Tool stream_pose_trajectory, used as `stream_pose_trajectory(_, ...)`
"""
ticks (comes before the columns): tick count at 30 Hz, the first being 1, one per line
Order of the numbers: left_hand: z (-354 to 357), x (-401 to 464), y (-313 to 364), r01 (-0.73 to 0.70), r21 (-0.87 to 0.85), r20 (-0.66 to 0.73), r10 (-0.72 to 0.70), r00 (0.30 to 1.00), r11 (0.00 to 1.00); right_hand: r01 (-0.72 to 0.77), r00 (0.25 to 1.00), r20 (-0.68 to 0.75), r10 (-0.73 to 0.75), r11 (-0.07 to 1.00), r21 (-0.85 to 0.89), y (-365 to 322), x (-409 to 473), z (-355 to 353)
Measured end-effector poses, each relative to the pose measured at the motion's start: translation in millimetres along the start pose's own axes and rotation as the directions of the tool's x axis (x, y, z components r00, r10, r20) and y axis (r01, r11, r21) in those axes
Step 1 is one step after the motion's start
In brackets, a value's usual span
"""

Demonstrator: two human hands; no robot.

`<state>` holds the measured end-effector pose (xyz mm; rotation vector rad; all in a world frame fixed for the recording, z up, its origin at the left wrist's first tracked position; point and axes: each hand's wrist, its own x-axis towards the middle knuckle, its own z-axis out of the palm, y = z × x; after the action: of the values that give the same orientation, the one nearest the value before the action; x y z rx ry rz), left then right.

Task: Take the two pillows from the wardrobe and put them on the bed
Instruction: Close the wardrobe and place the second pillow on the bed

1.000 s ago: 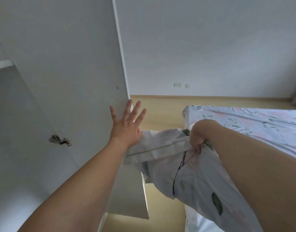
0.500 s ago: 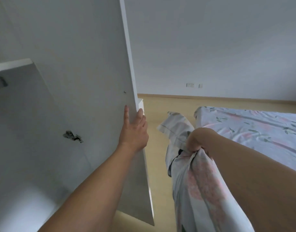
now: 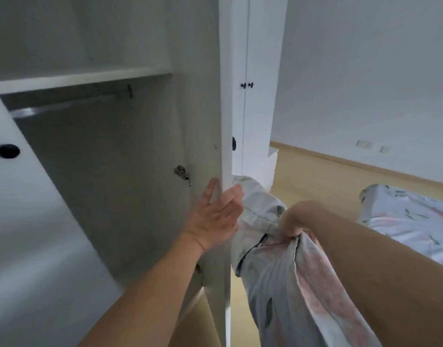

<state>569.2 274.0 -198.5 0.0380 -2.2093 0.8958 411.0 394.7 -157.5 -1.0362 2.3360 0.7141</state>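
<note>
My right hand [image 3: 291, 221] is clenched on a floral pillow [image 3: 273, 266], white with pink and green print, which hangs down at lower centre. My left hand [image 3: 215, 216] grips the free edge of the white wardrobe door [image 3: 225, 121], thumb on the inner face and fingers wrapped round the edge. The wardrobe interior [image 3: 102, 159] shows a shelf and a hanging rail; I see no pillow inside. The bed [image 3: 410, 221], with a matching floral sheet, lies at the right.
A second wardrobe door [image 3: 20, 196] with a black knob stands open at the left. Further closed wardrobe doors [image 3: 255, 96] with small black knobs are behind. Wooden floor [image 3: 315, 181] runs between wardrobe and bed. A white wall with sockets [image 3: 365, 144] is beyond.
My left hand went from flat on the door to gripping its edge. The door has swung so it is seen nearly edge-on, and the wardrobe interior has come into view. The pillow stays in my right hand.
</note>
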Motion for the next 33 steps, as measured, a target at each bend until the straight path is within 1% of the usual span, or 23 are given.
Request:
stream_pose_trajectory(1, -2.1, -11.9, -5.7, 0.011, 0.015, 0.016, -0.011, 1.000, 1.000, -0.023, 1.000, -0.018, 0.024, 0.999, 0.042, -9.8, 1.0, 0.9)
stream_pose_trajectory(3, -8.1, -36.4, -19.0, 0.032, 0.053, 0.060, -0.035, 0.998, 0.998, 0.106, 0.994, 0.013, -0.105, 0.990, -0.090, -23.9, 3.6, -1.9)
stream_pose_trajectory(4, -12.1, -48.1, -26.3, 0.048, 0.075, 0.089, -0.055, 0.995, 0.996, 0.137, 0.990, 0.053, -0.131, 0.979, -0.151, -33.1, 3.8, -5.3)
stream_pose_trajectory(5, -16.2, -59.1, -34.0, 0.070, 0.098, 0.118, -0.081, 0.990, 0.993, 0.200, 0.980, 0.067, -0.190, 0.958, -0.206, -41.7, 8.8, -7.9)
stream_pose_trajectory(6, -20.7, -70.0, -41.8, 0.092, 0.120, 0.152, -0.110, 0.982, 0.988, 0.223, 0.975, 0.068, -0.212, 0.942, -0.250, -50.2, 10.5, -11.5)
stream_pose_trajectory(7, -25.5, -81.1, -49.9, 0.118, 0.133, 0.190, -0.142, 0.971, 0.984, 0.255, 0.967, 0.065, -0.247, 0.928, -0.273, -59.5, 13.1, -14.2)
stream_pose_trajectory(8, -31.1, -92.6, -58.0, 0.147, 0.148, 0.234, -0.179, 0.956, 0.978, 0.243, 0.970, 0.068, -0.233, 0.931, -0.271, -68.9, 15.2, -16.4)
stream_pose_trajectory(10, -42.3, -115.1, -74.3, 0.220, 0.201, 0.325, -0.277, 0.904, 0.955, 0.254, 0.967, 0.069, -0.244, 0.922, -0.292, -89.8, 18.2, -20.7)
stream_pose_trajectory(12, -53.5, -134.6, -89.3, 0.320, 0.290, 0.401, -0.418, 0.815, 0.902, 0.270, 0.962, 0.061, -0.265, 0.905, -0.330, -107.1, 22.5, -24.5)
stream_pose_trajectory(14, -62.2, -149.1, -102.3, 0.398, 0.416, 0.457, -0.567, 0.685, 0.818, 0.275, 0.961, 0.058, -0.272, 0.896, -0.349, -124.5, 28.4, -26.3)
stream_pose_trajectory(16, -65.1, -155.4, -114.5, 0.402, 0.548, 0.500, -0.672, 0.546, 0.734, 0.294, 0.954, 0.072, -0.290, 0.864, -0.408, -141.9, 34.5, -29.6)
stream_pose_trajectory(18, -61.6, -153.2, -121.3, 0.363, 0.633, 0.526, -0.724, 0.446, 0.683, 0.344, 0.934, 0.069, -0.350, 0.836, -0.427, -157.9, 43.8, -33.0)
stream_pose_trajectory(21, -49.8, -138.8, -120.8, 0.303, 0.686, 0.575, -0.748, 0.332, 0.661, 0.394, 0.908, 0.069, -0.414, 0.783, -0.482, -180.8, 50.0, -35.2)
stream_pose_trajectory(24, -42.5, -126.2, -124.0, 0.297, 0.703, 0.599, -0.763, 0.242, 0.646, 0.387, 0.914, 0.110, -0.390, 0.756, -0.528, -196.5, 53.6, -34.0)
stream_pose_trajectory(25, -41.6, -125.3, -128.1, 0.294, 0.707, 0.604, -0.765, 0.222, 0.643, 0.388, 0.915, 0.124, -0.384, 0.755, -0.529, -199.9, 54.1, -34.0)
stream_pose_trajectory(27, -40.2, -128.1, -138.8, 0.291, 0.707, 0.610, -0.764, 0.210, 0.644, 0.404, 0.908, 0.128, -0.399, 0.753, -0.519, -204.6, 56.1, -35.5)
stream_pose_trajectory(31, -37.8, -140.2, -159.1, 0.302, 0.687, 0.620, -0.750, 0.230, 0.661, 0.453, 0.885, 0.159, -0.438, 0.732, -0.508, -216.6, 61.4, -32.3)
stream_pose_trajectory(33, -35.9, -144.4, -165.8, 0.301, 0.680, 0.625, -0.744, 0.237, 0.668, 0.451, 0.891, 0.185, -0.415, 0.755, -0.477, -222.1, 67.0, -28.8)
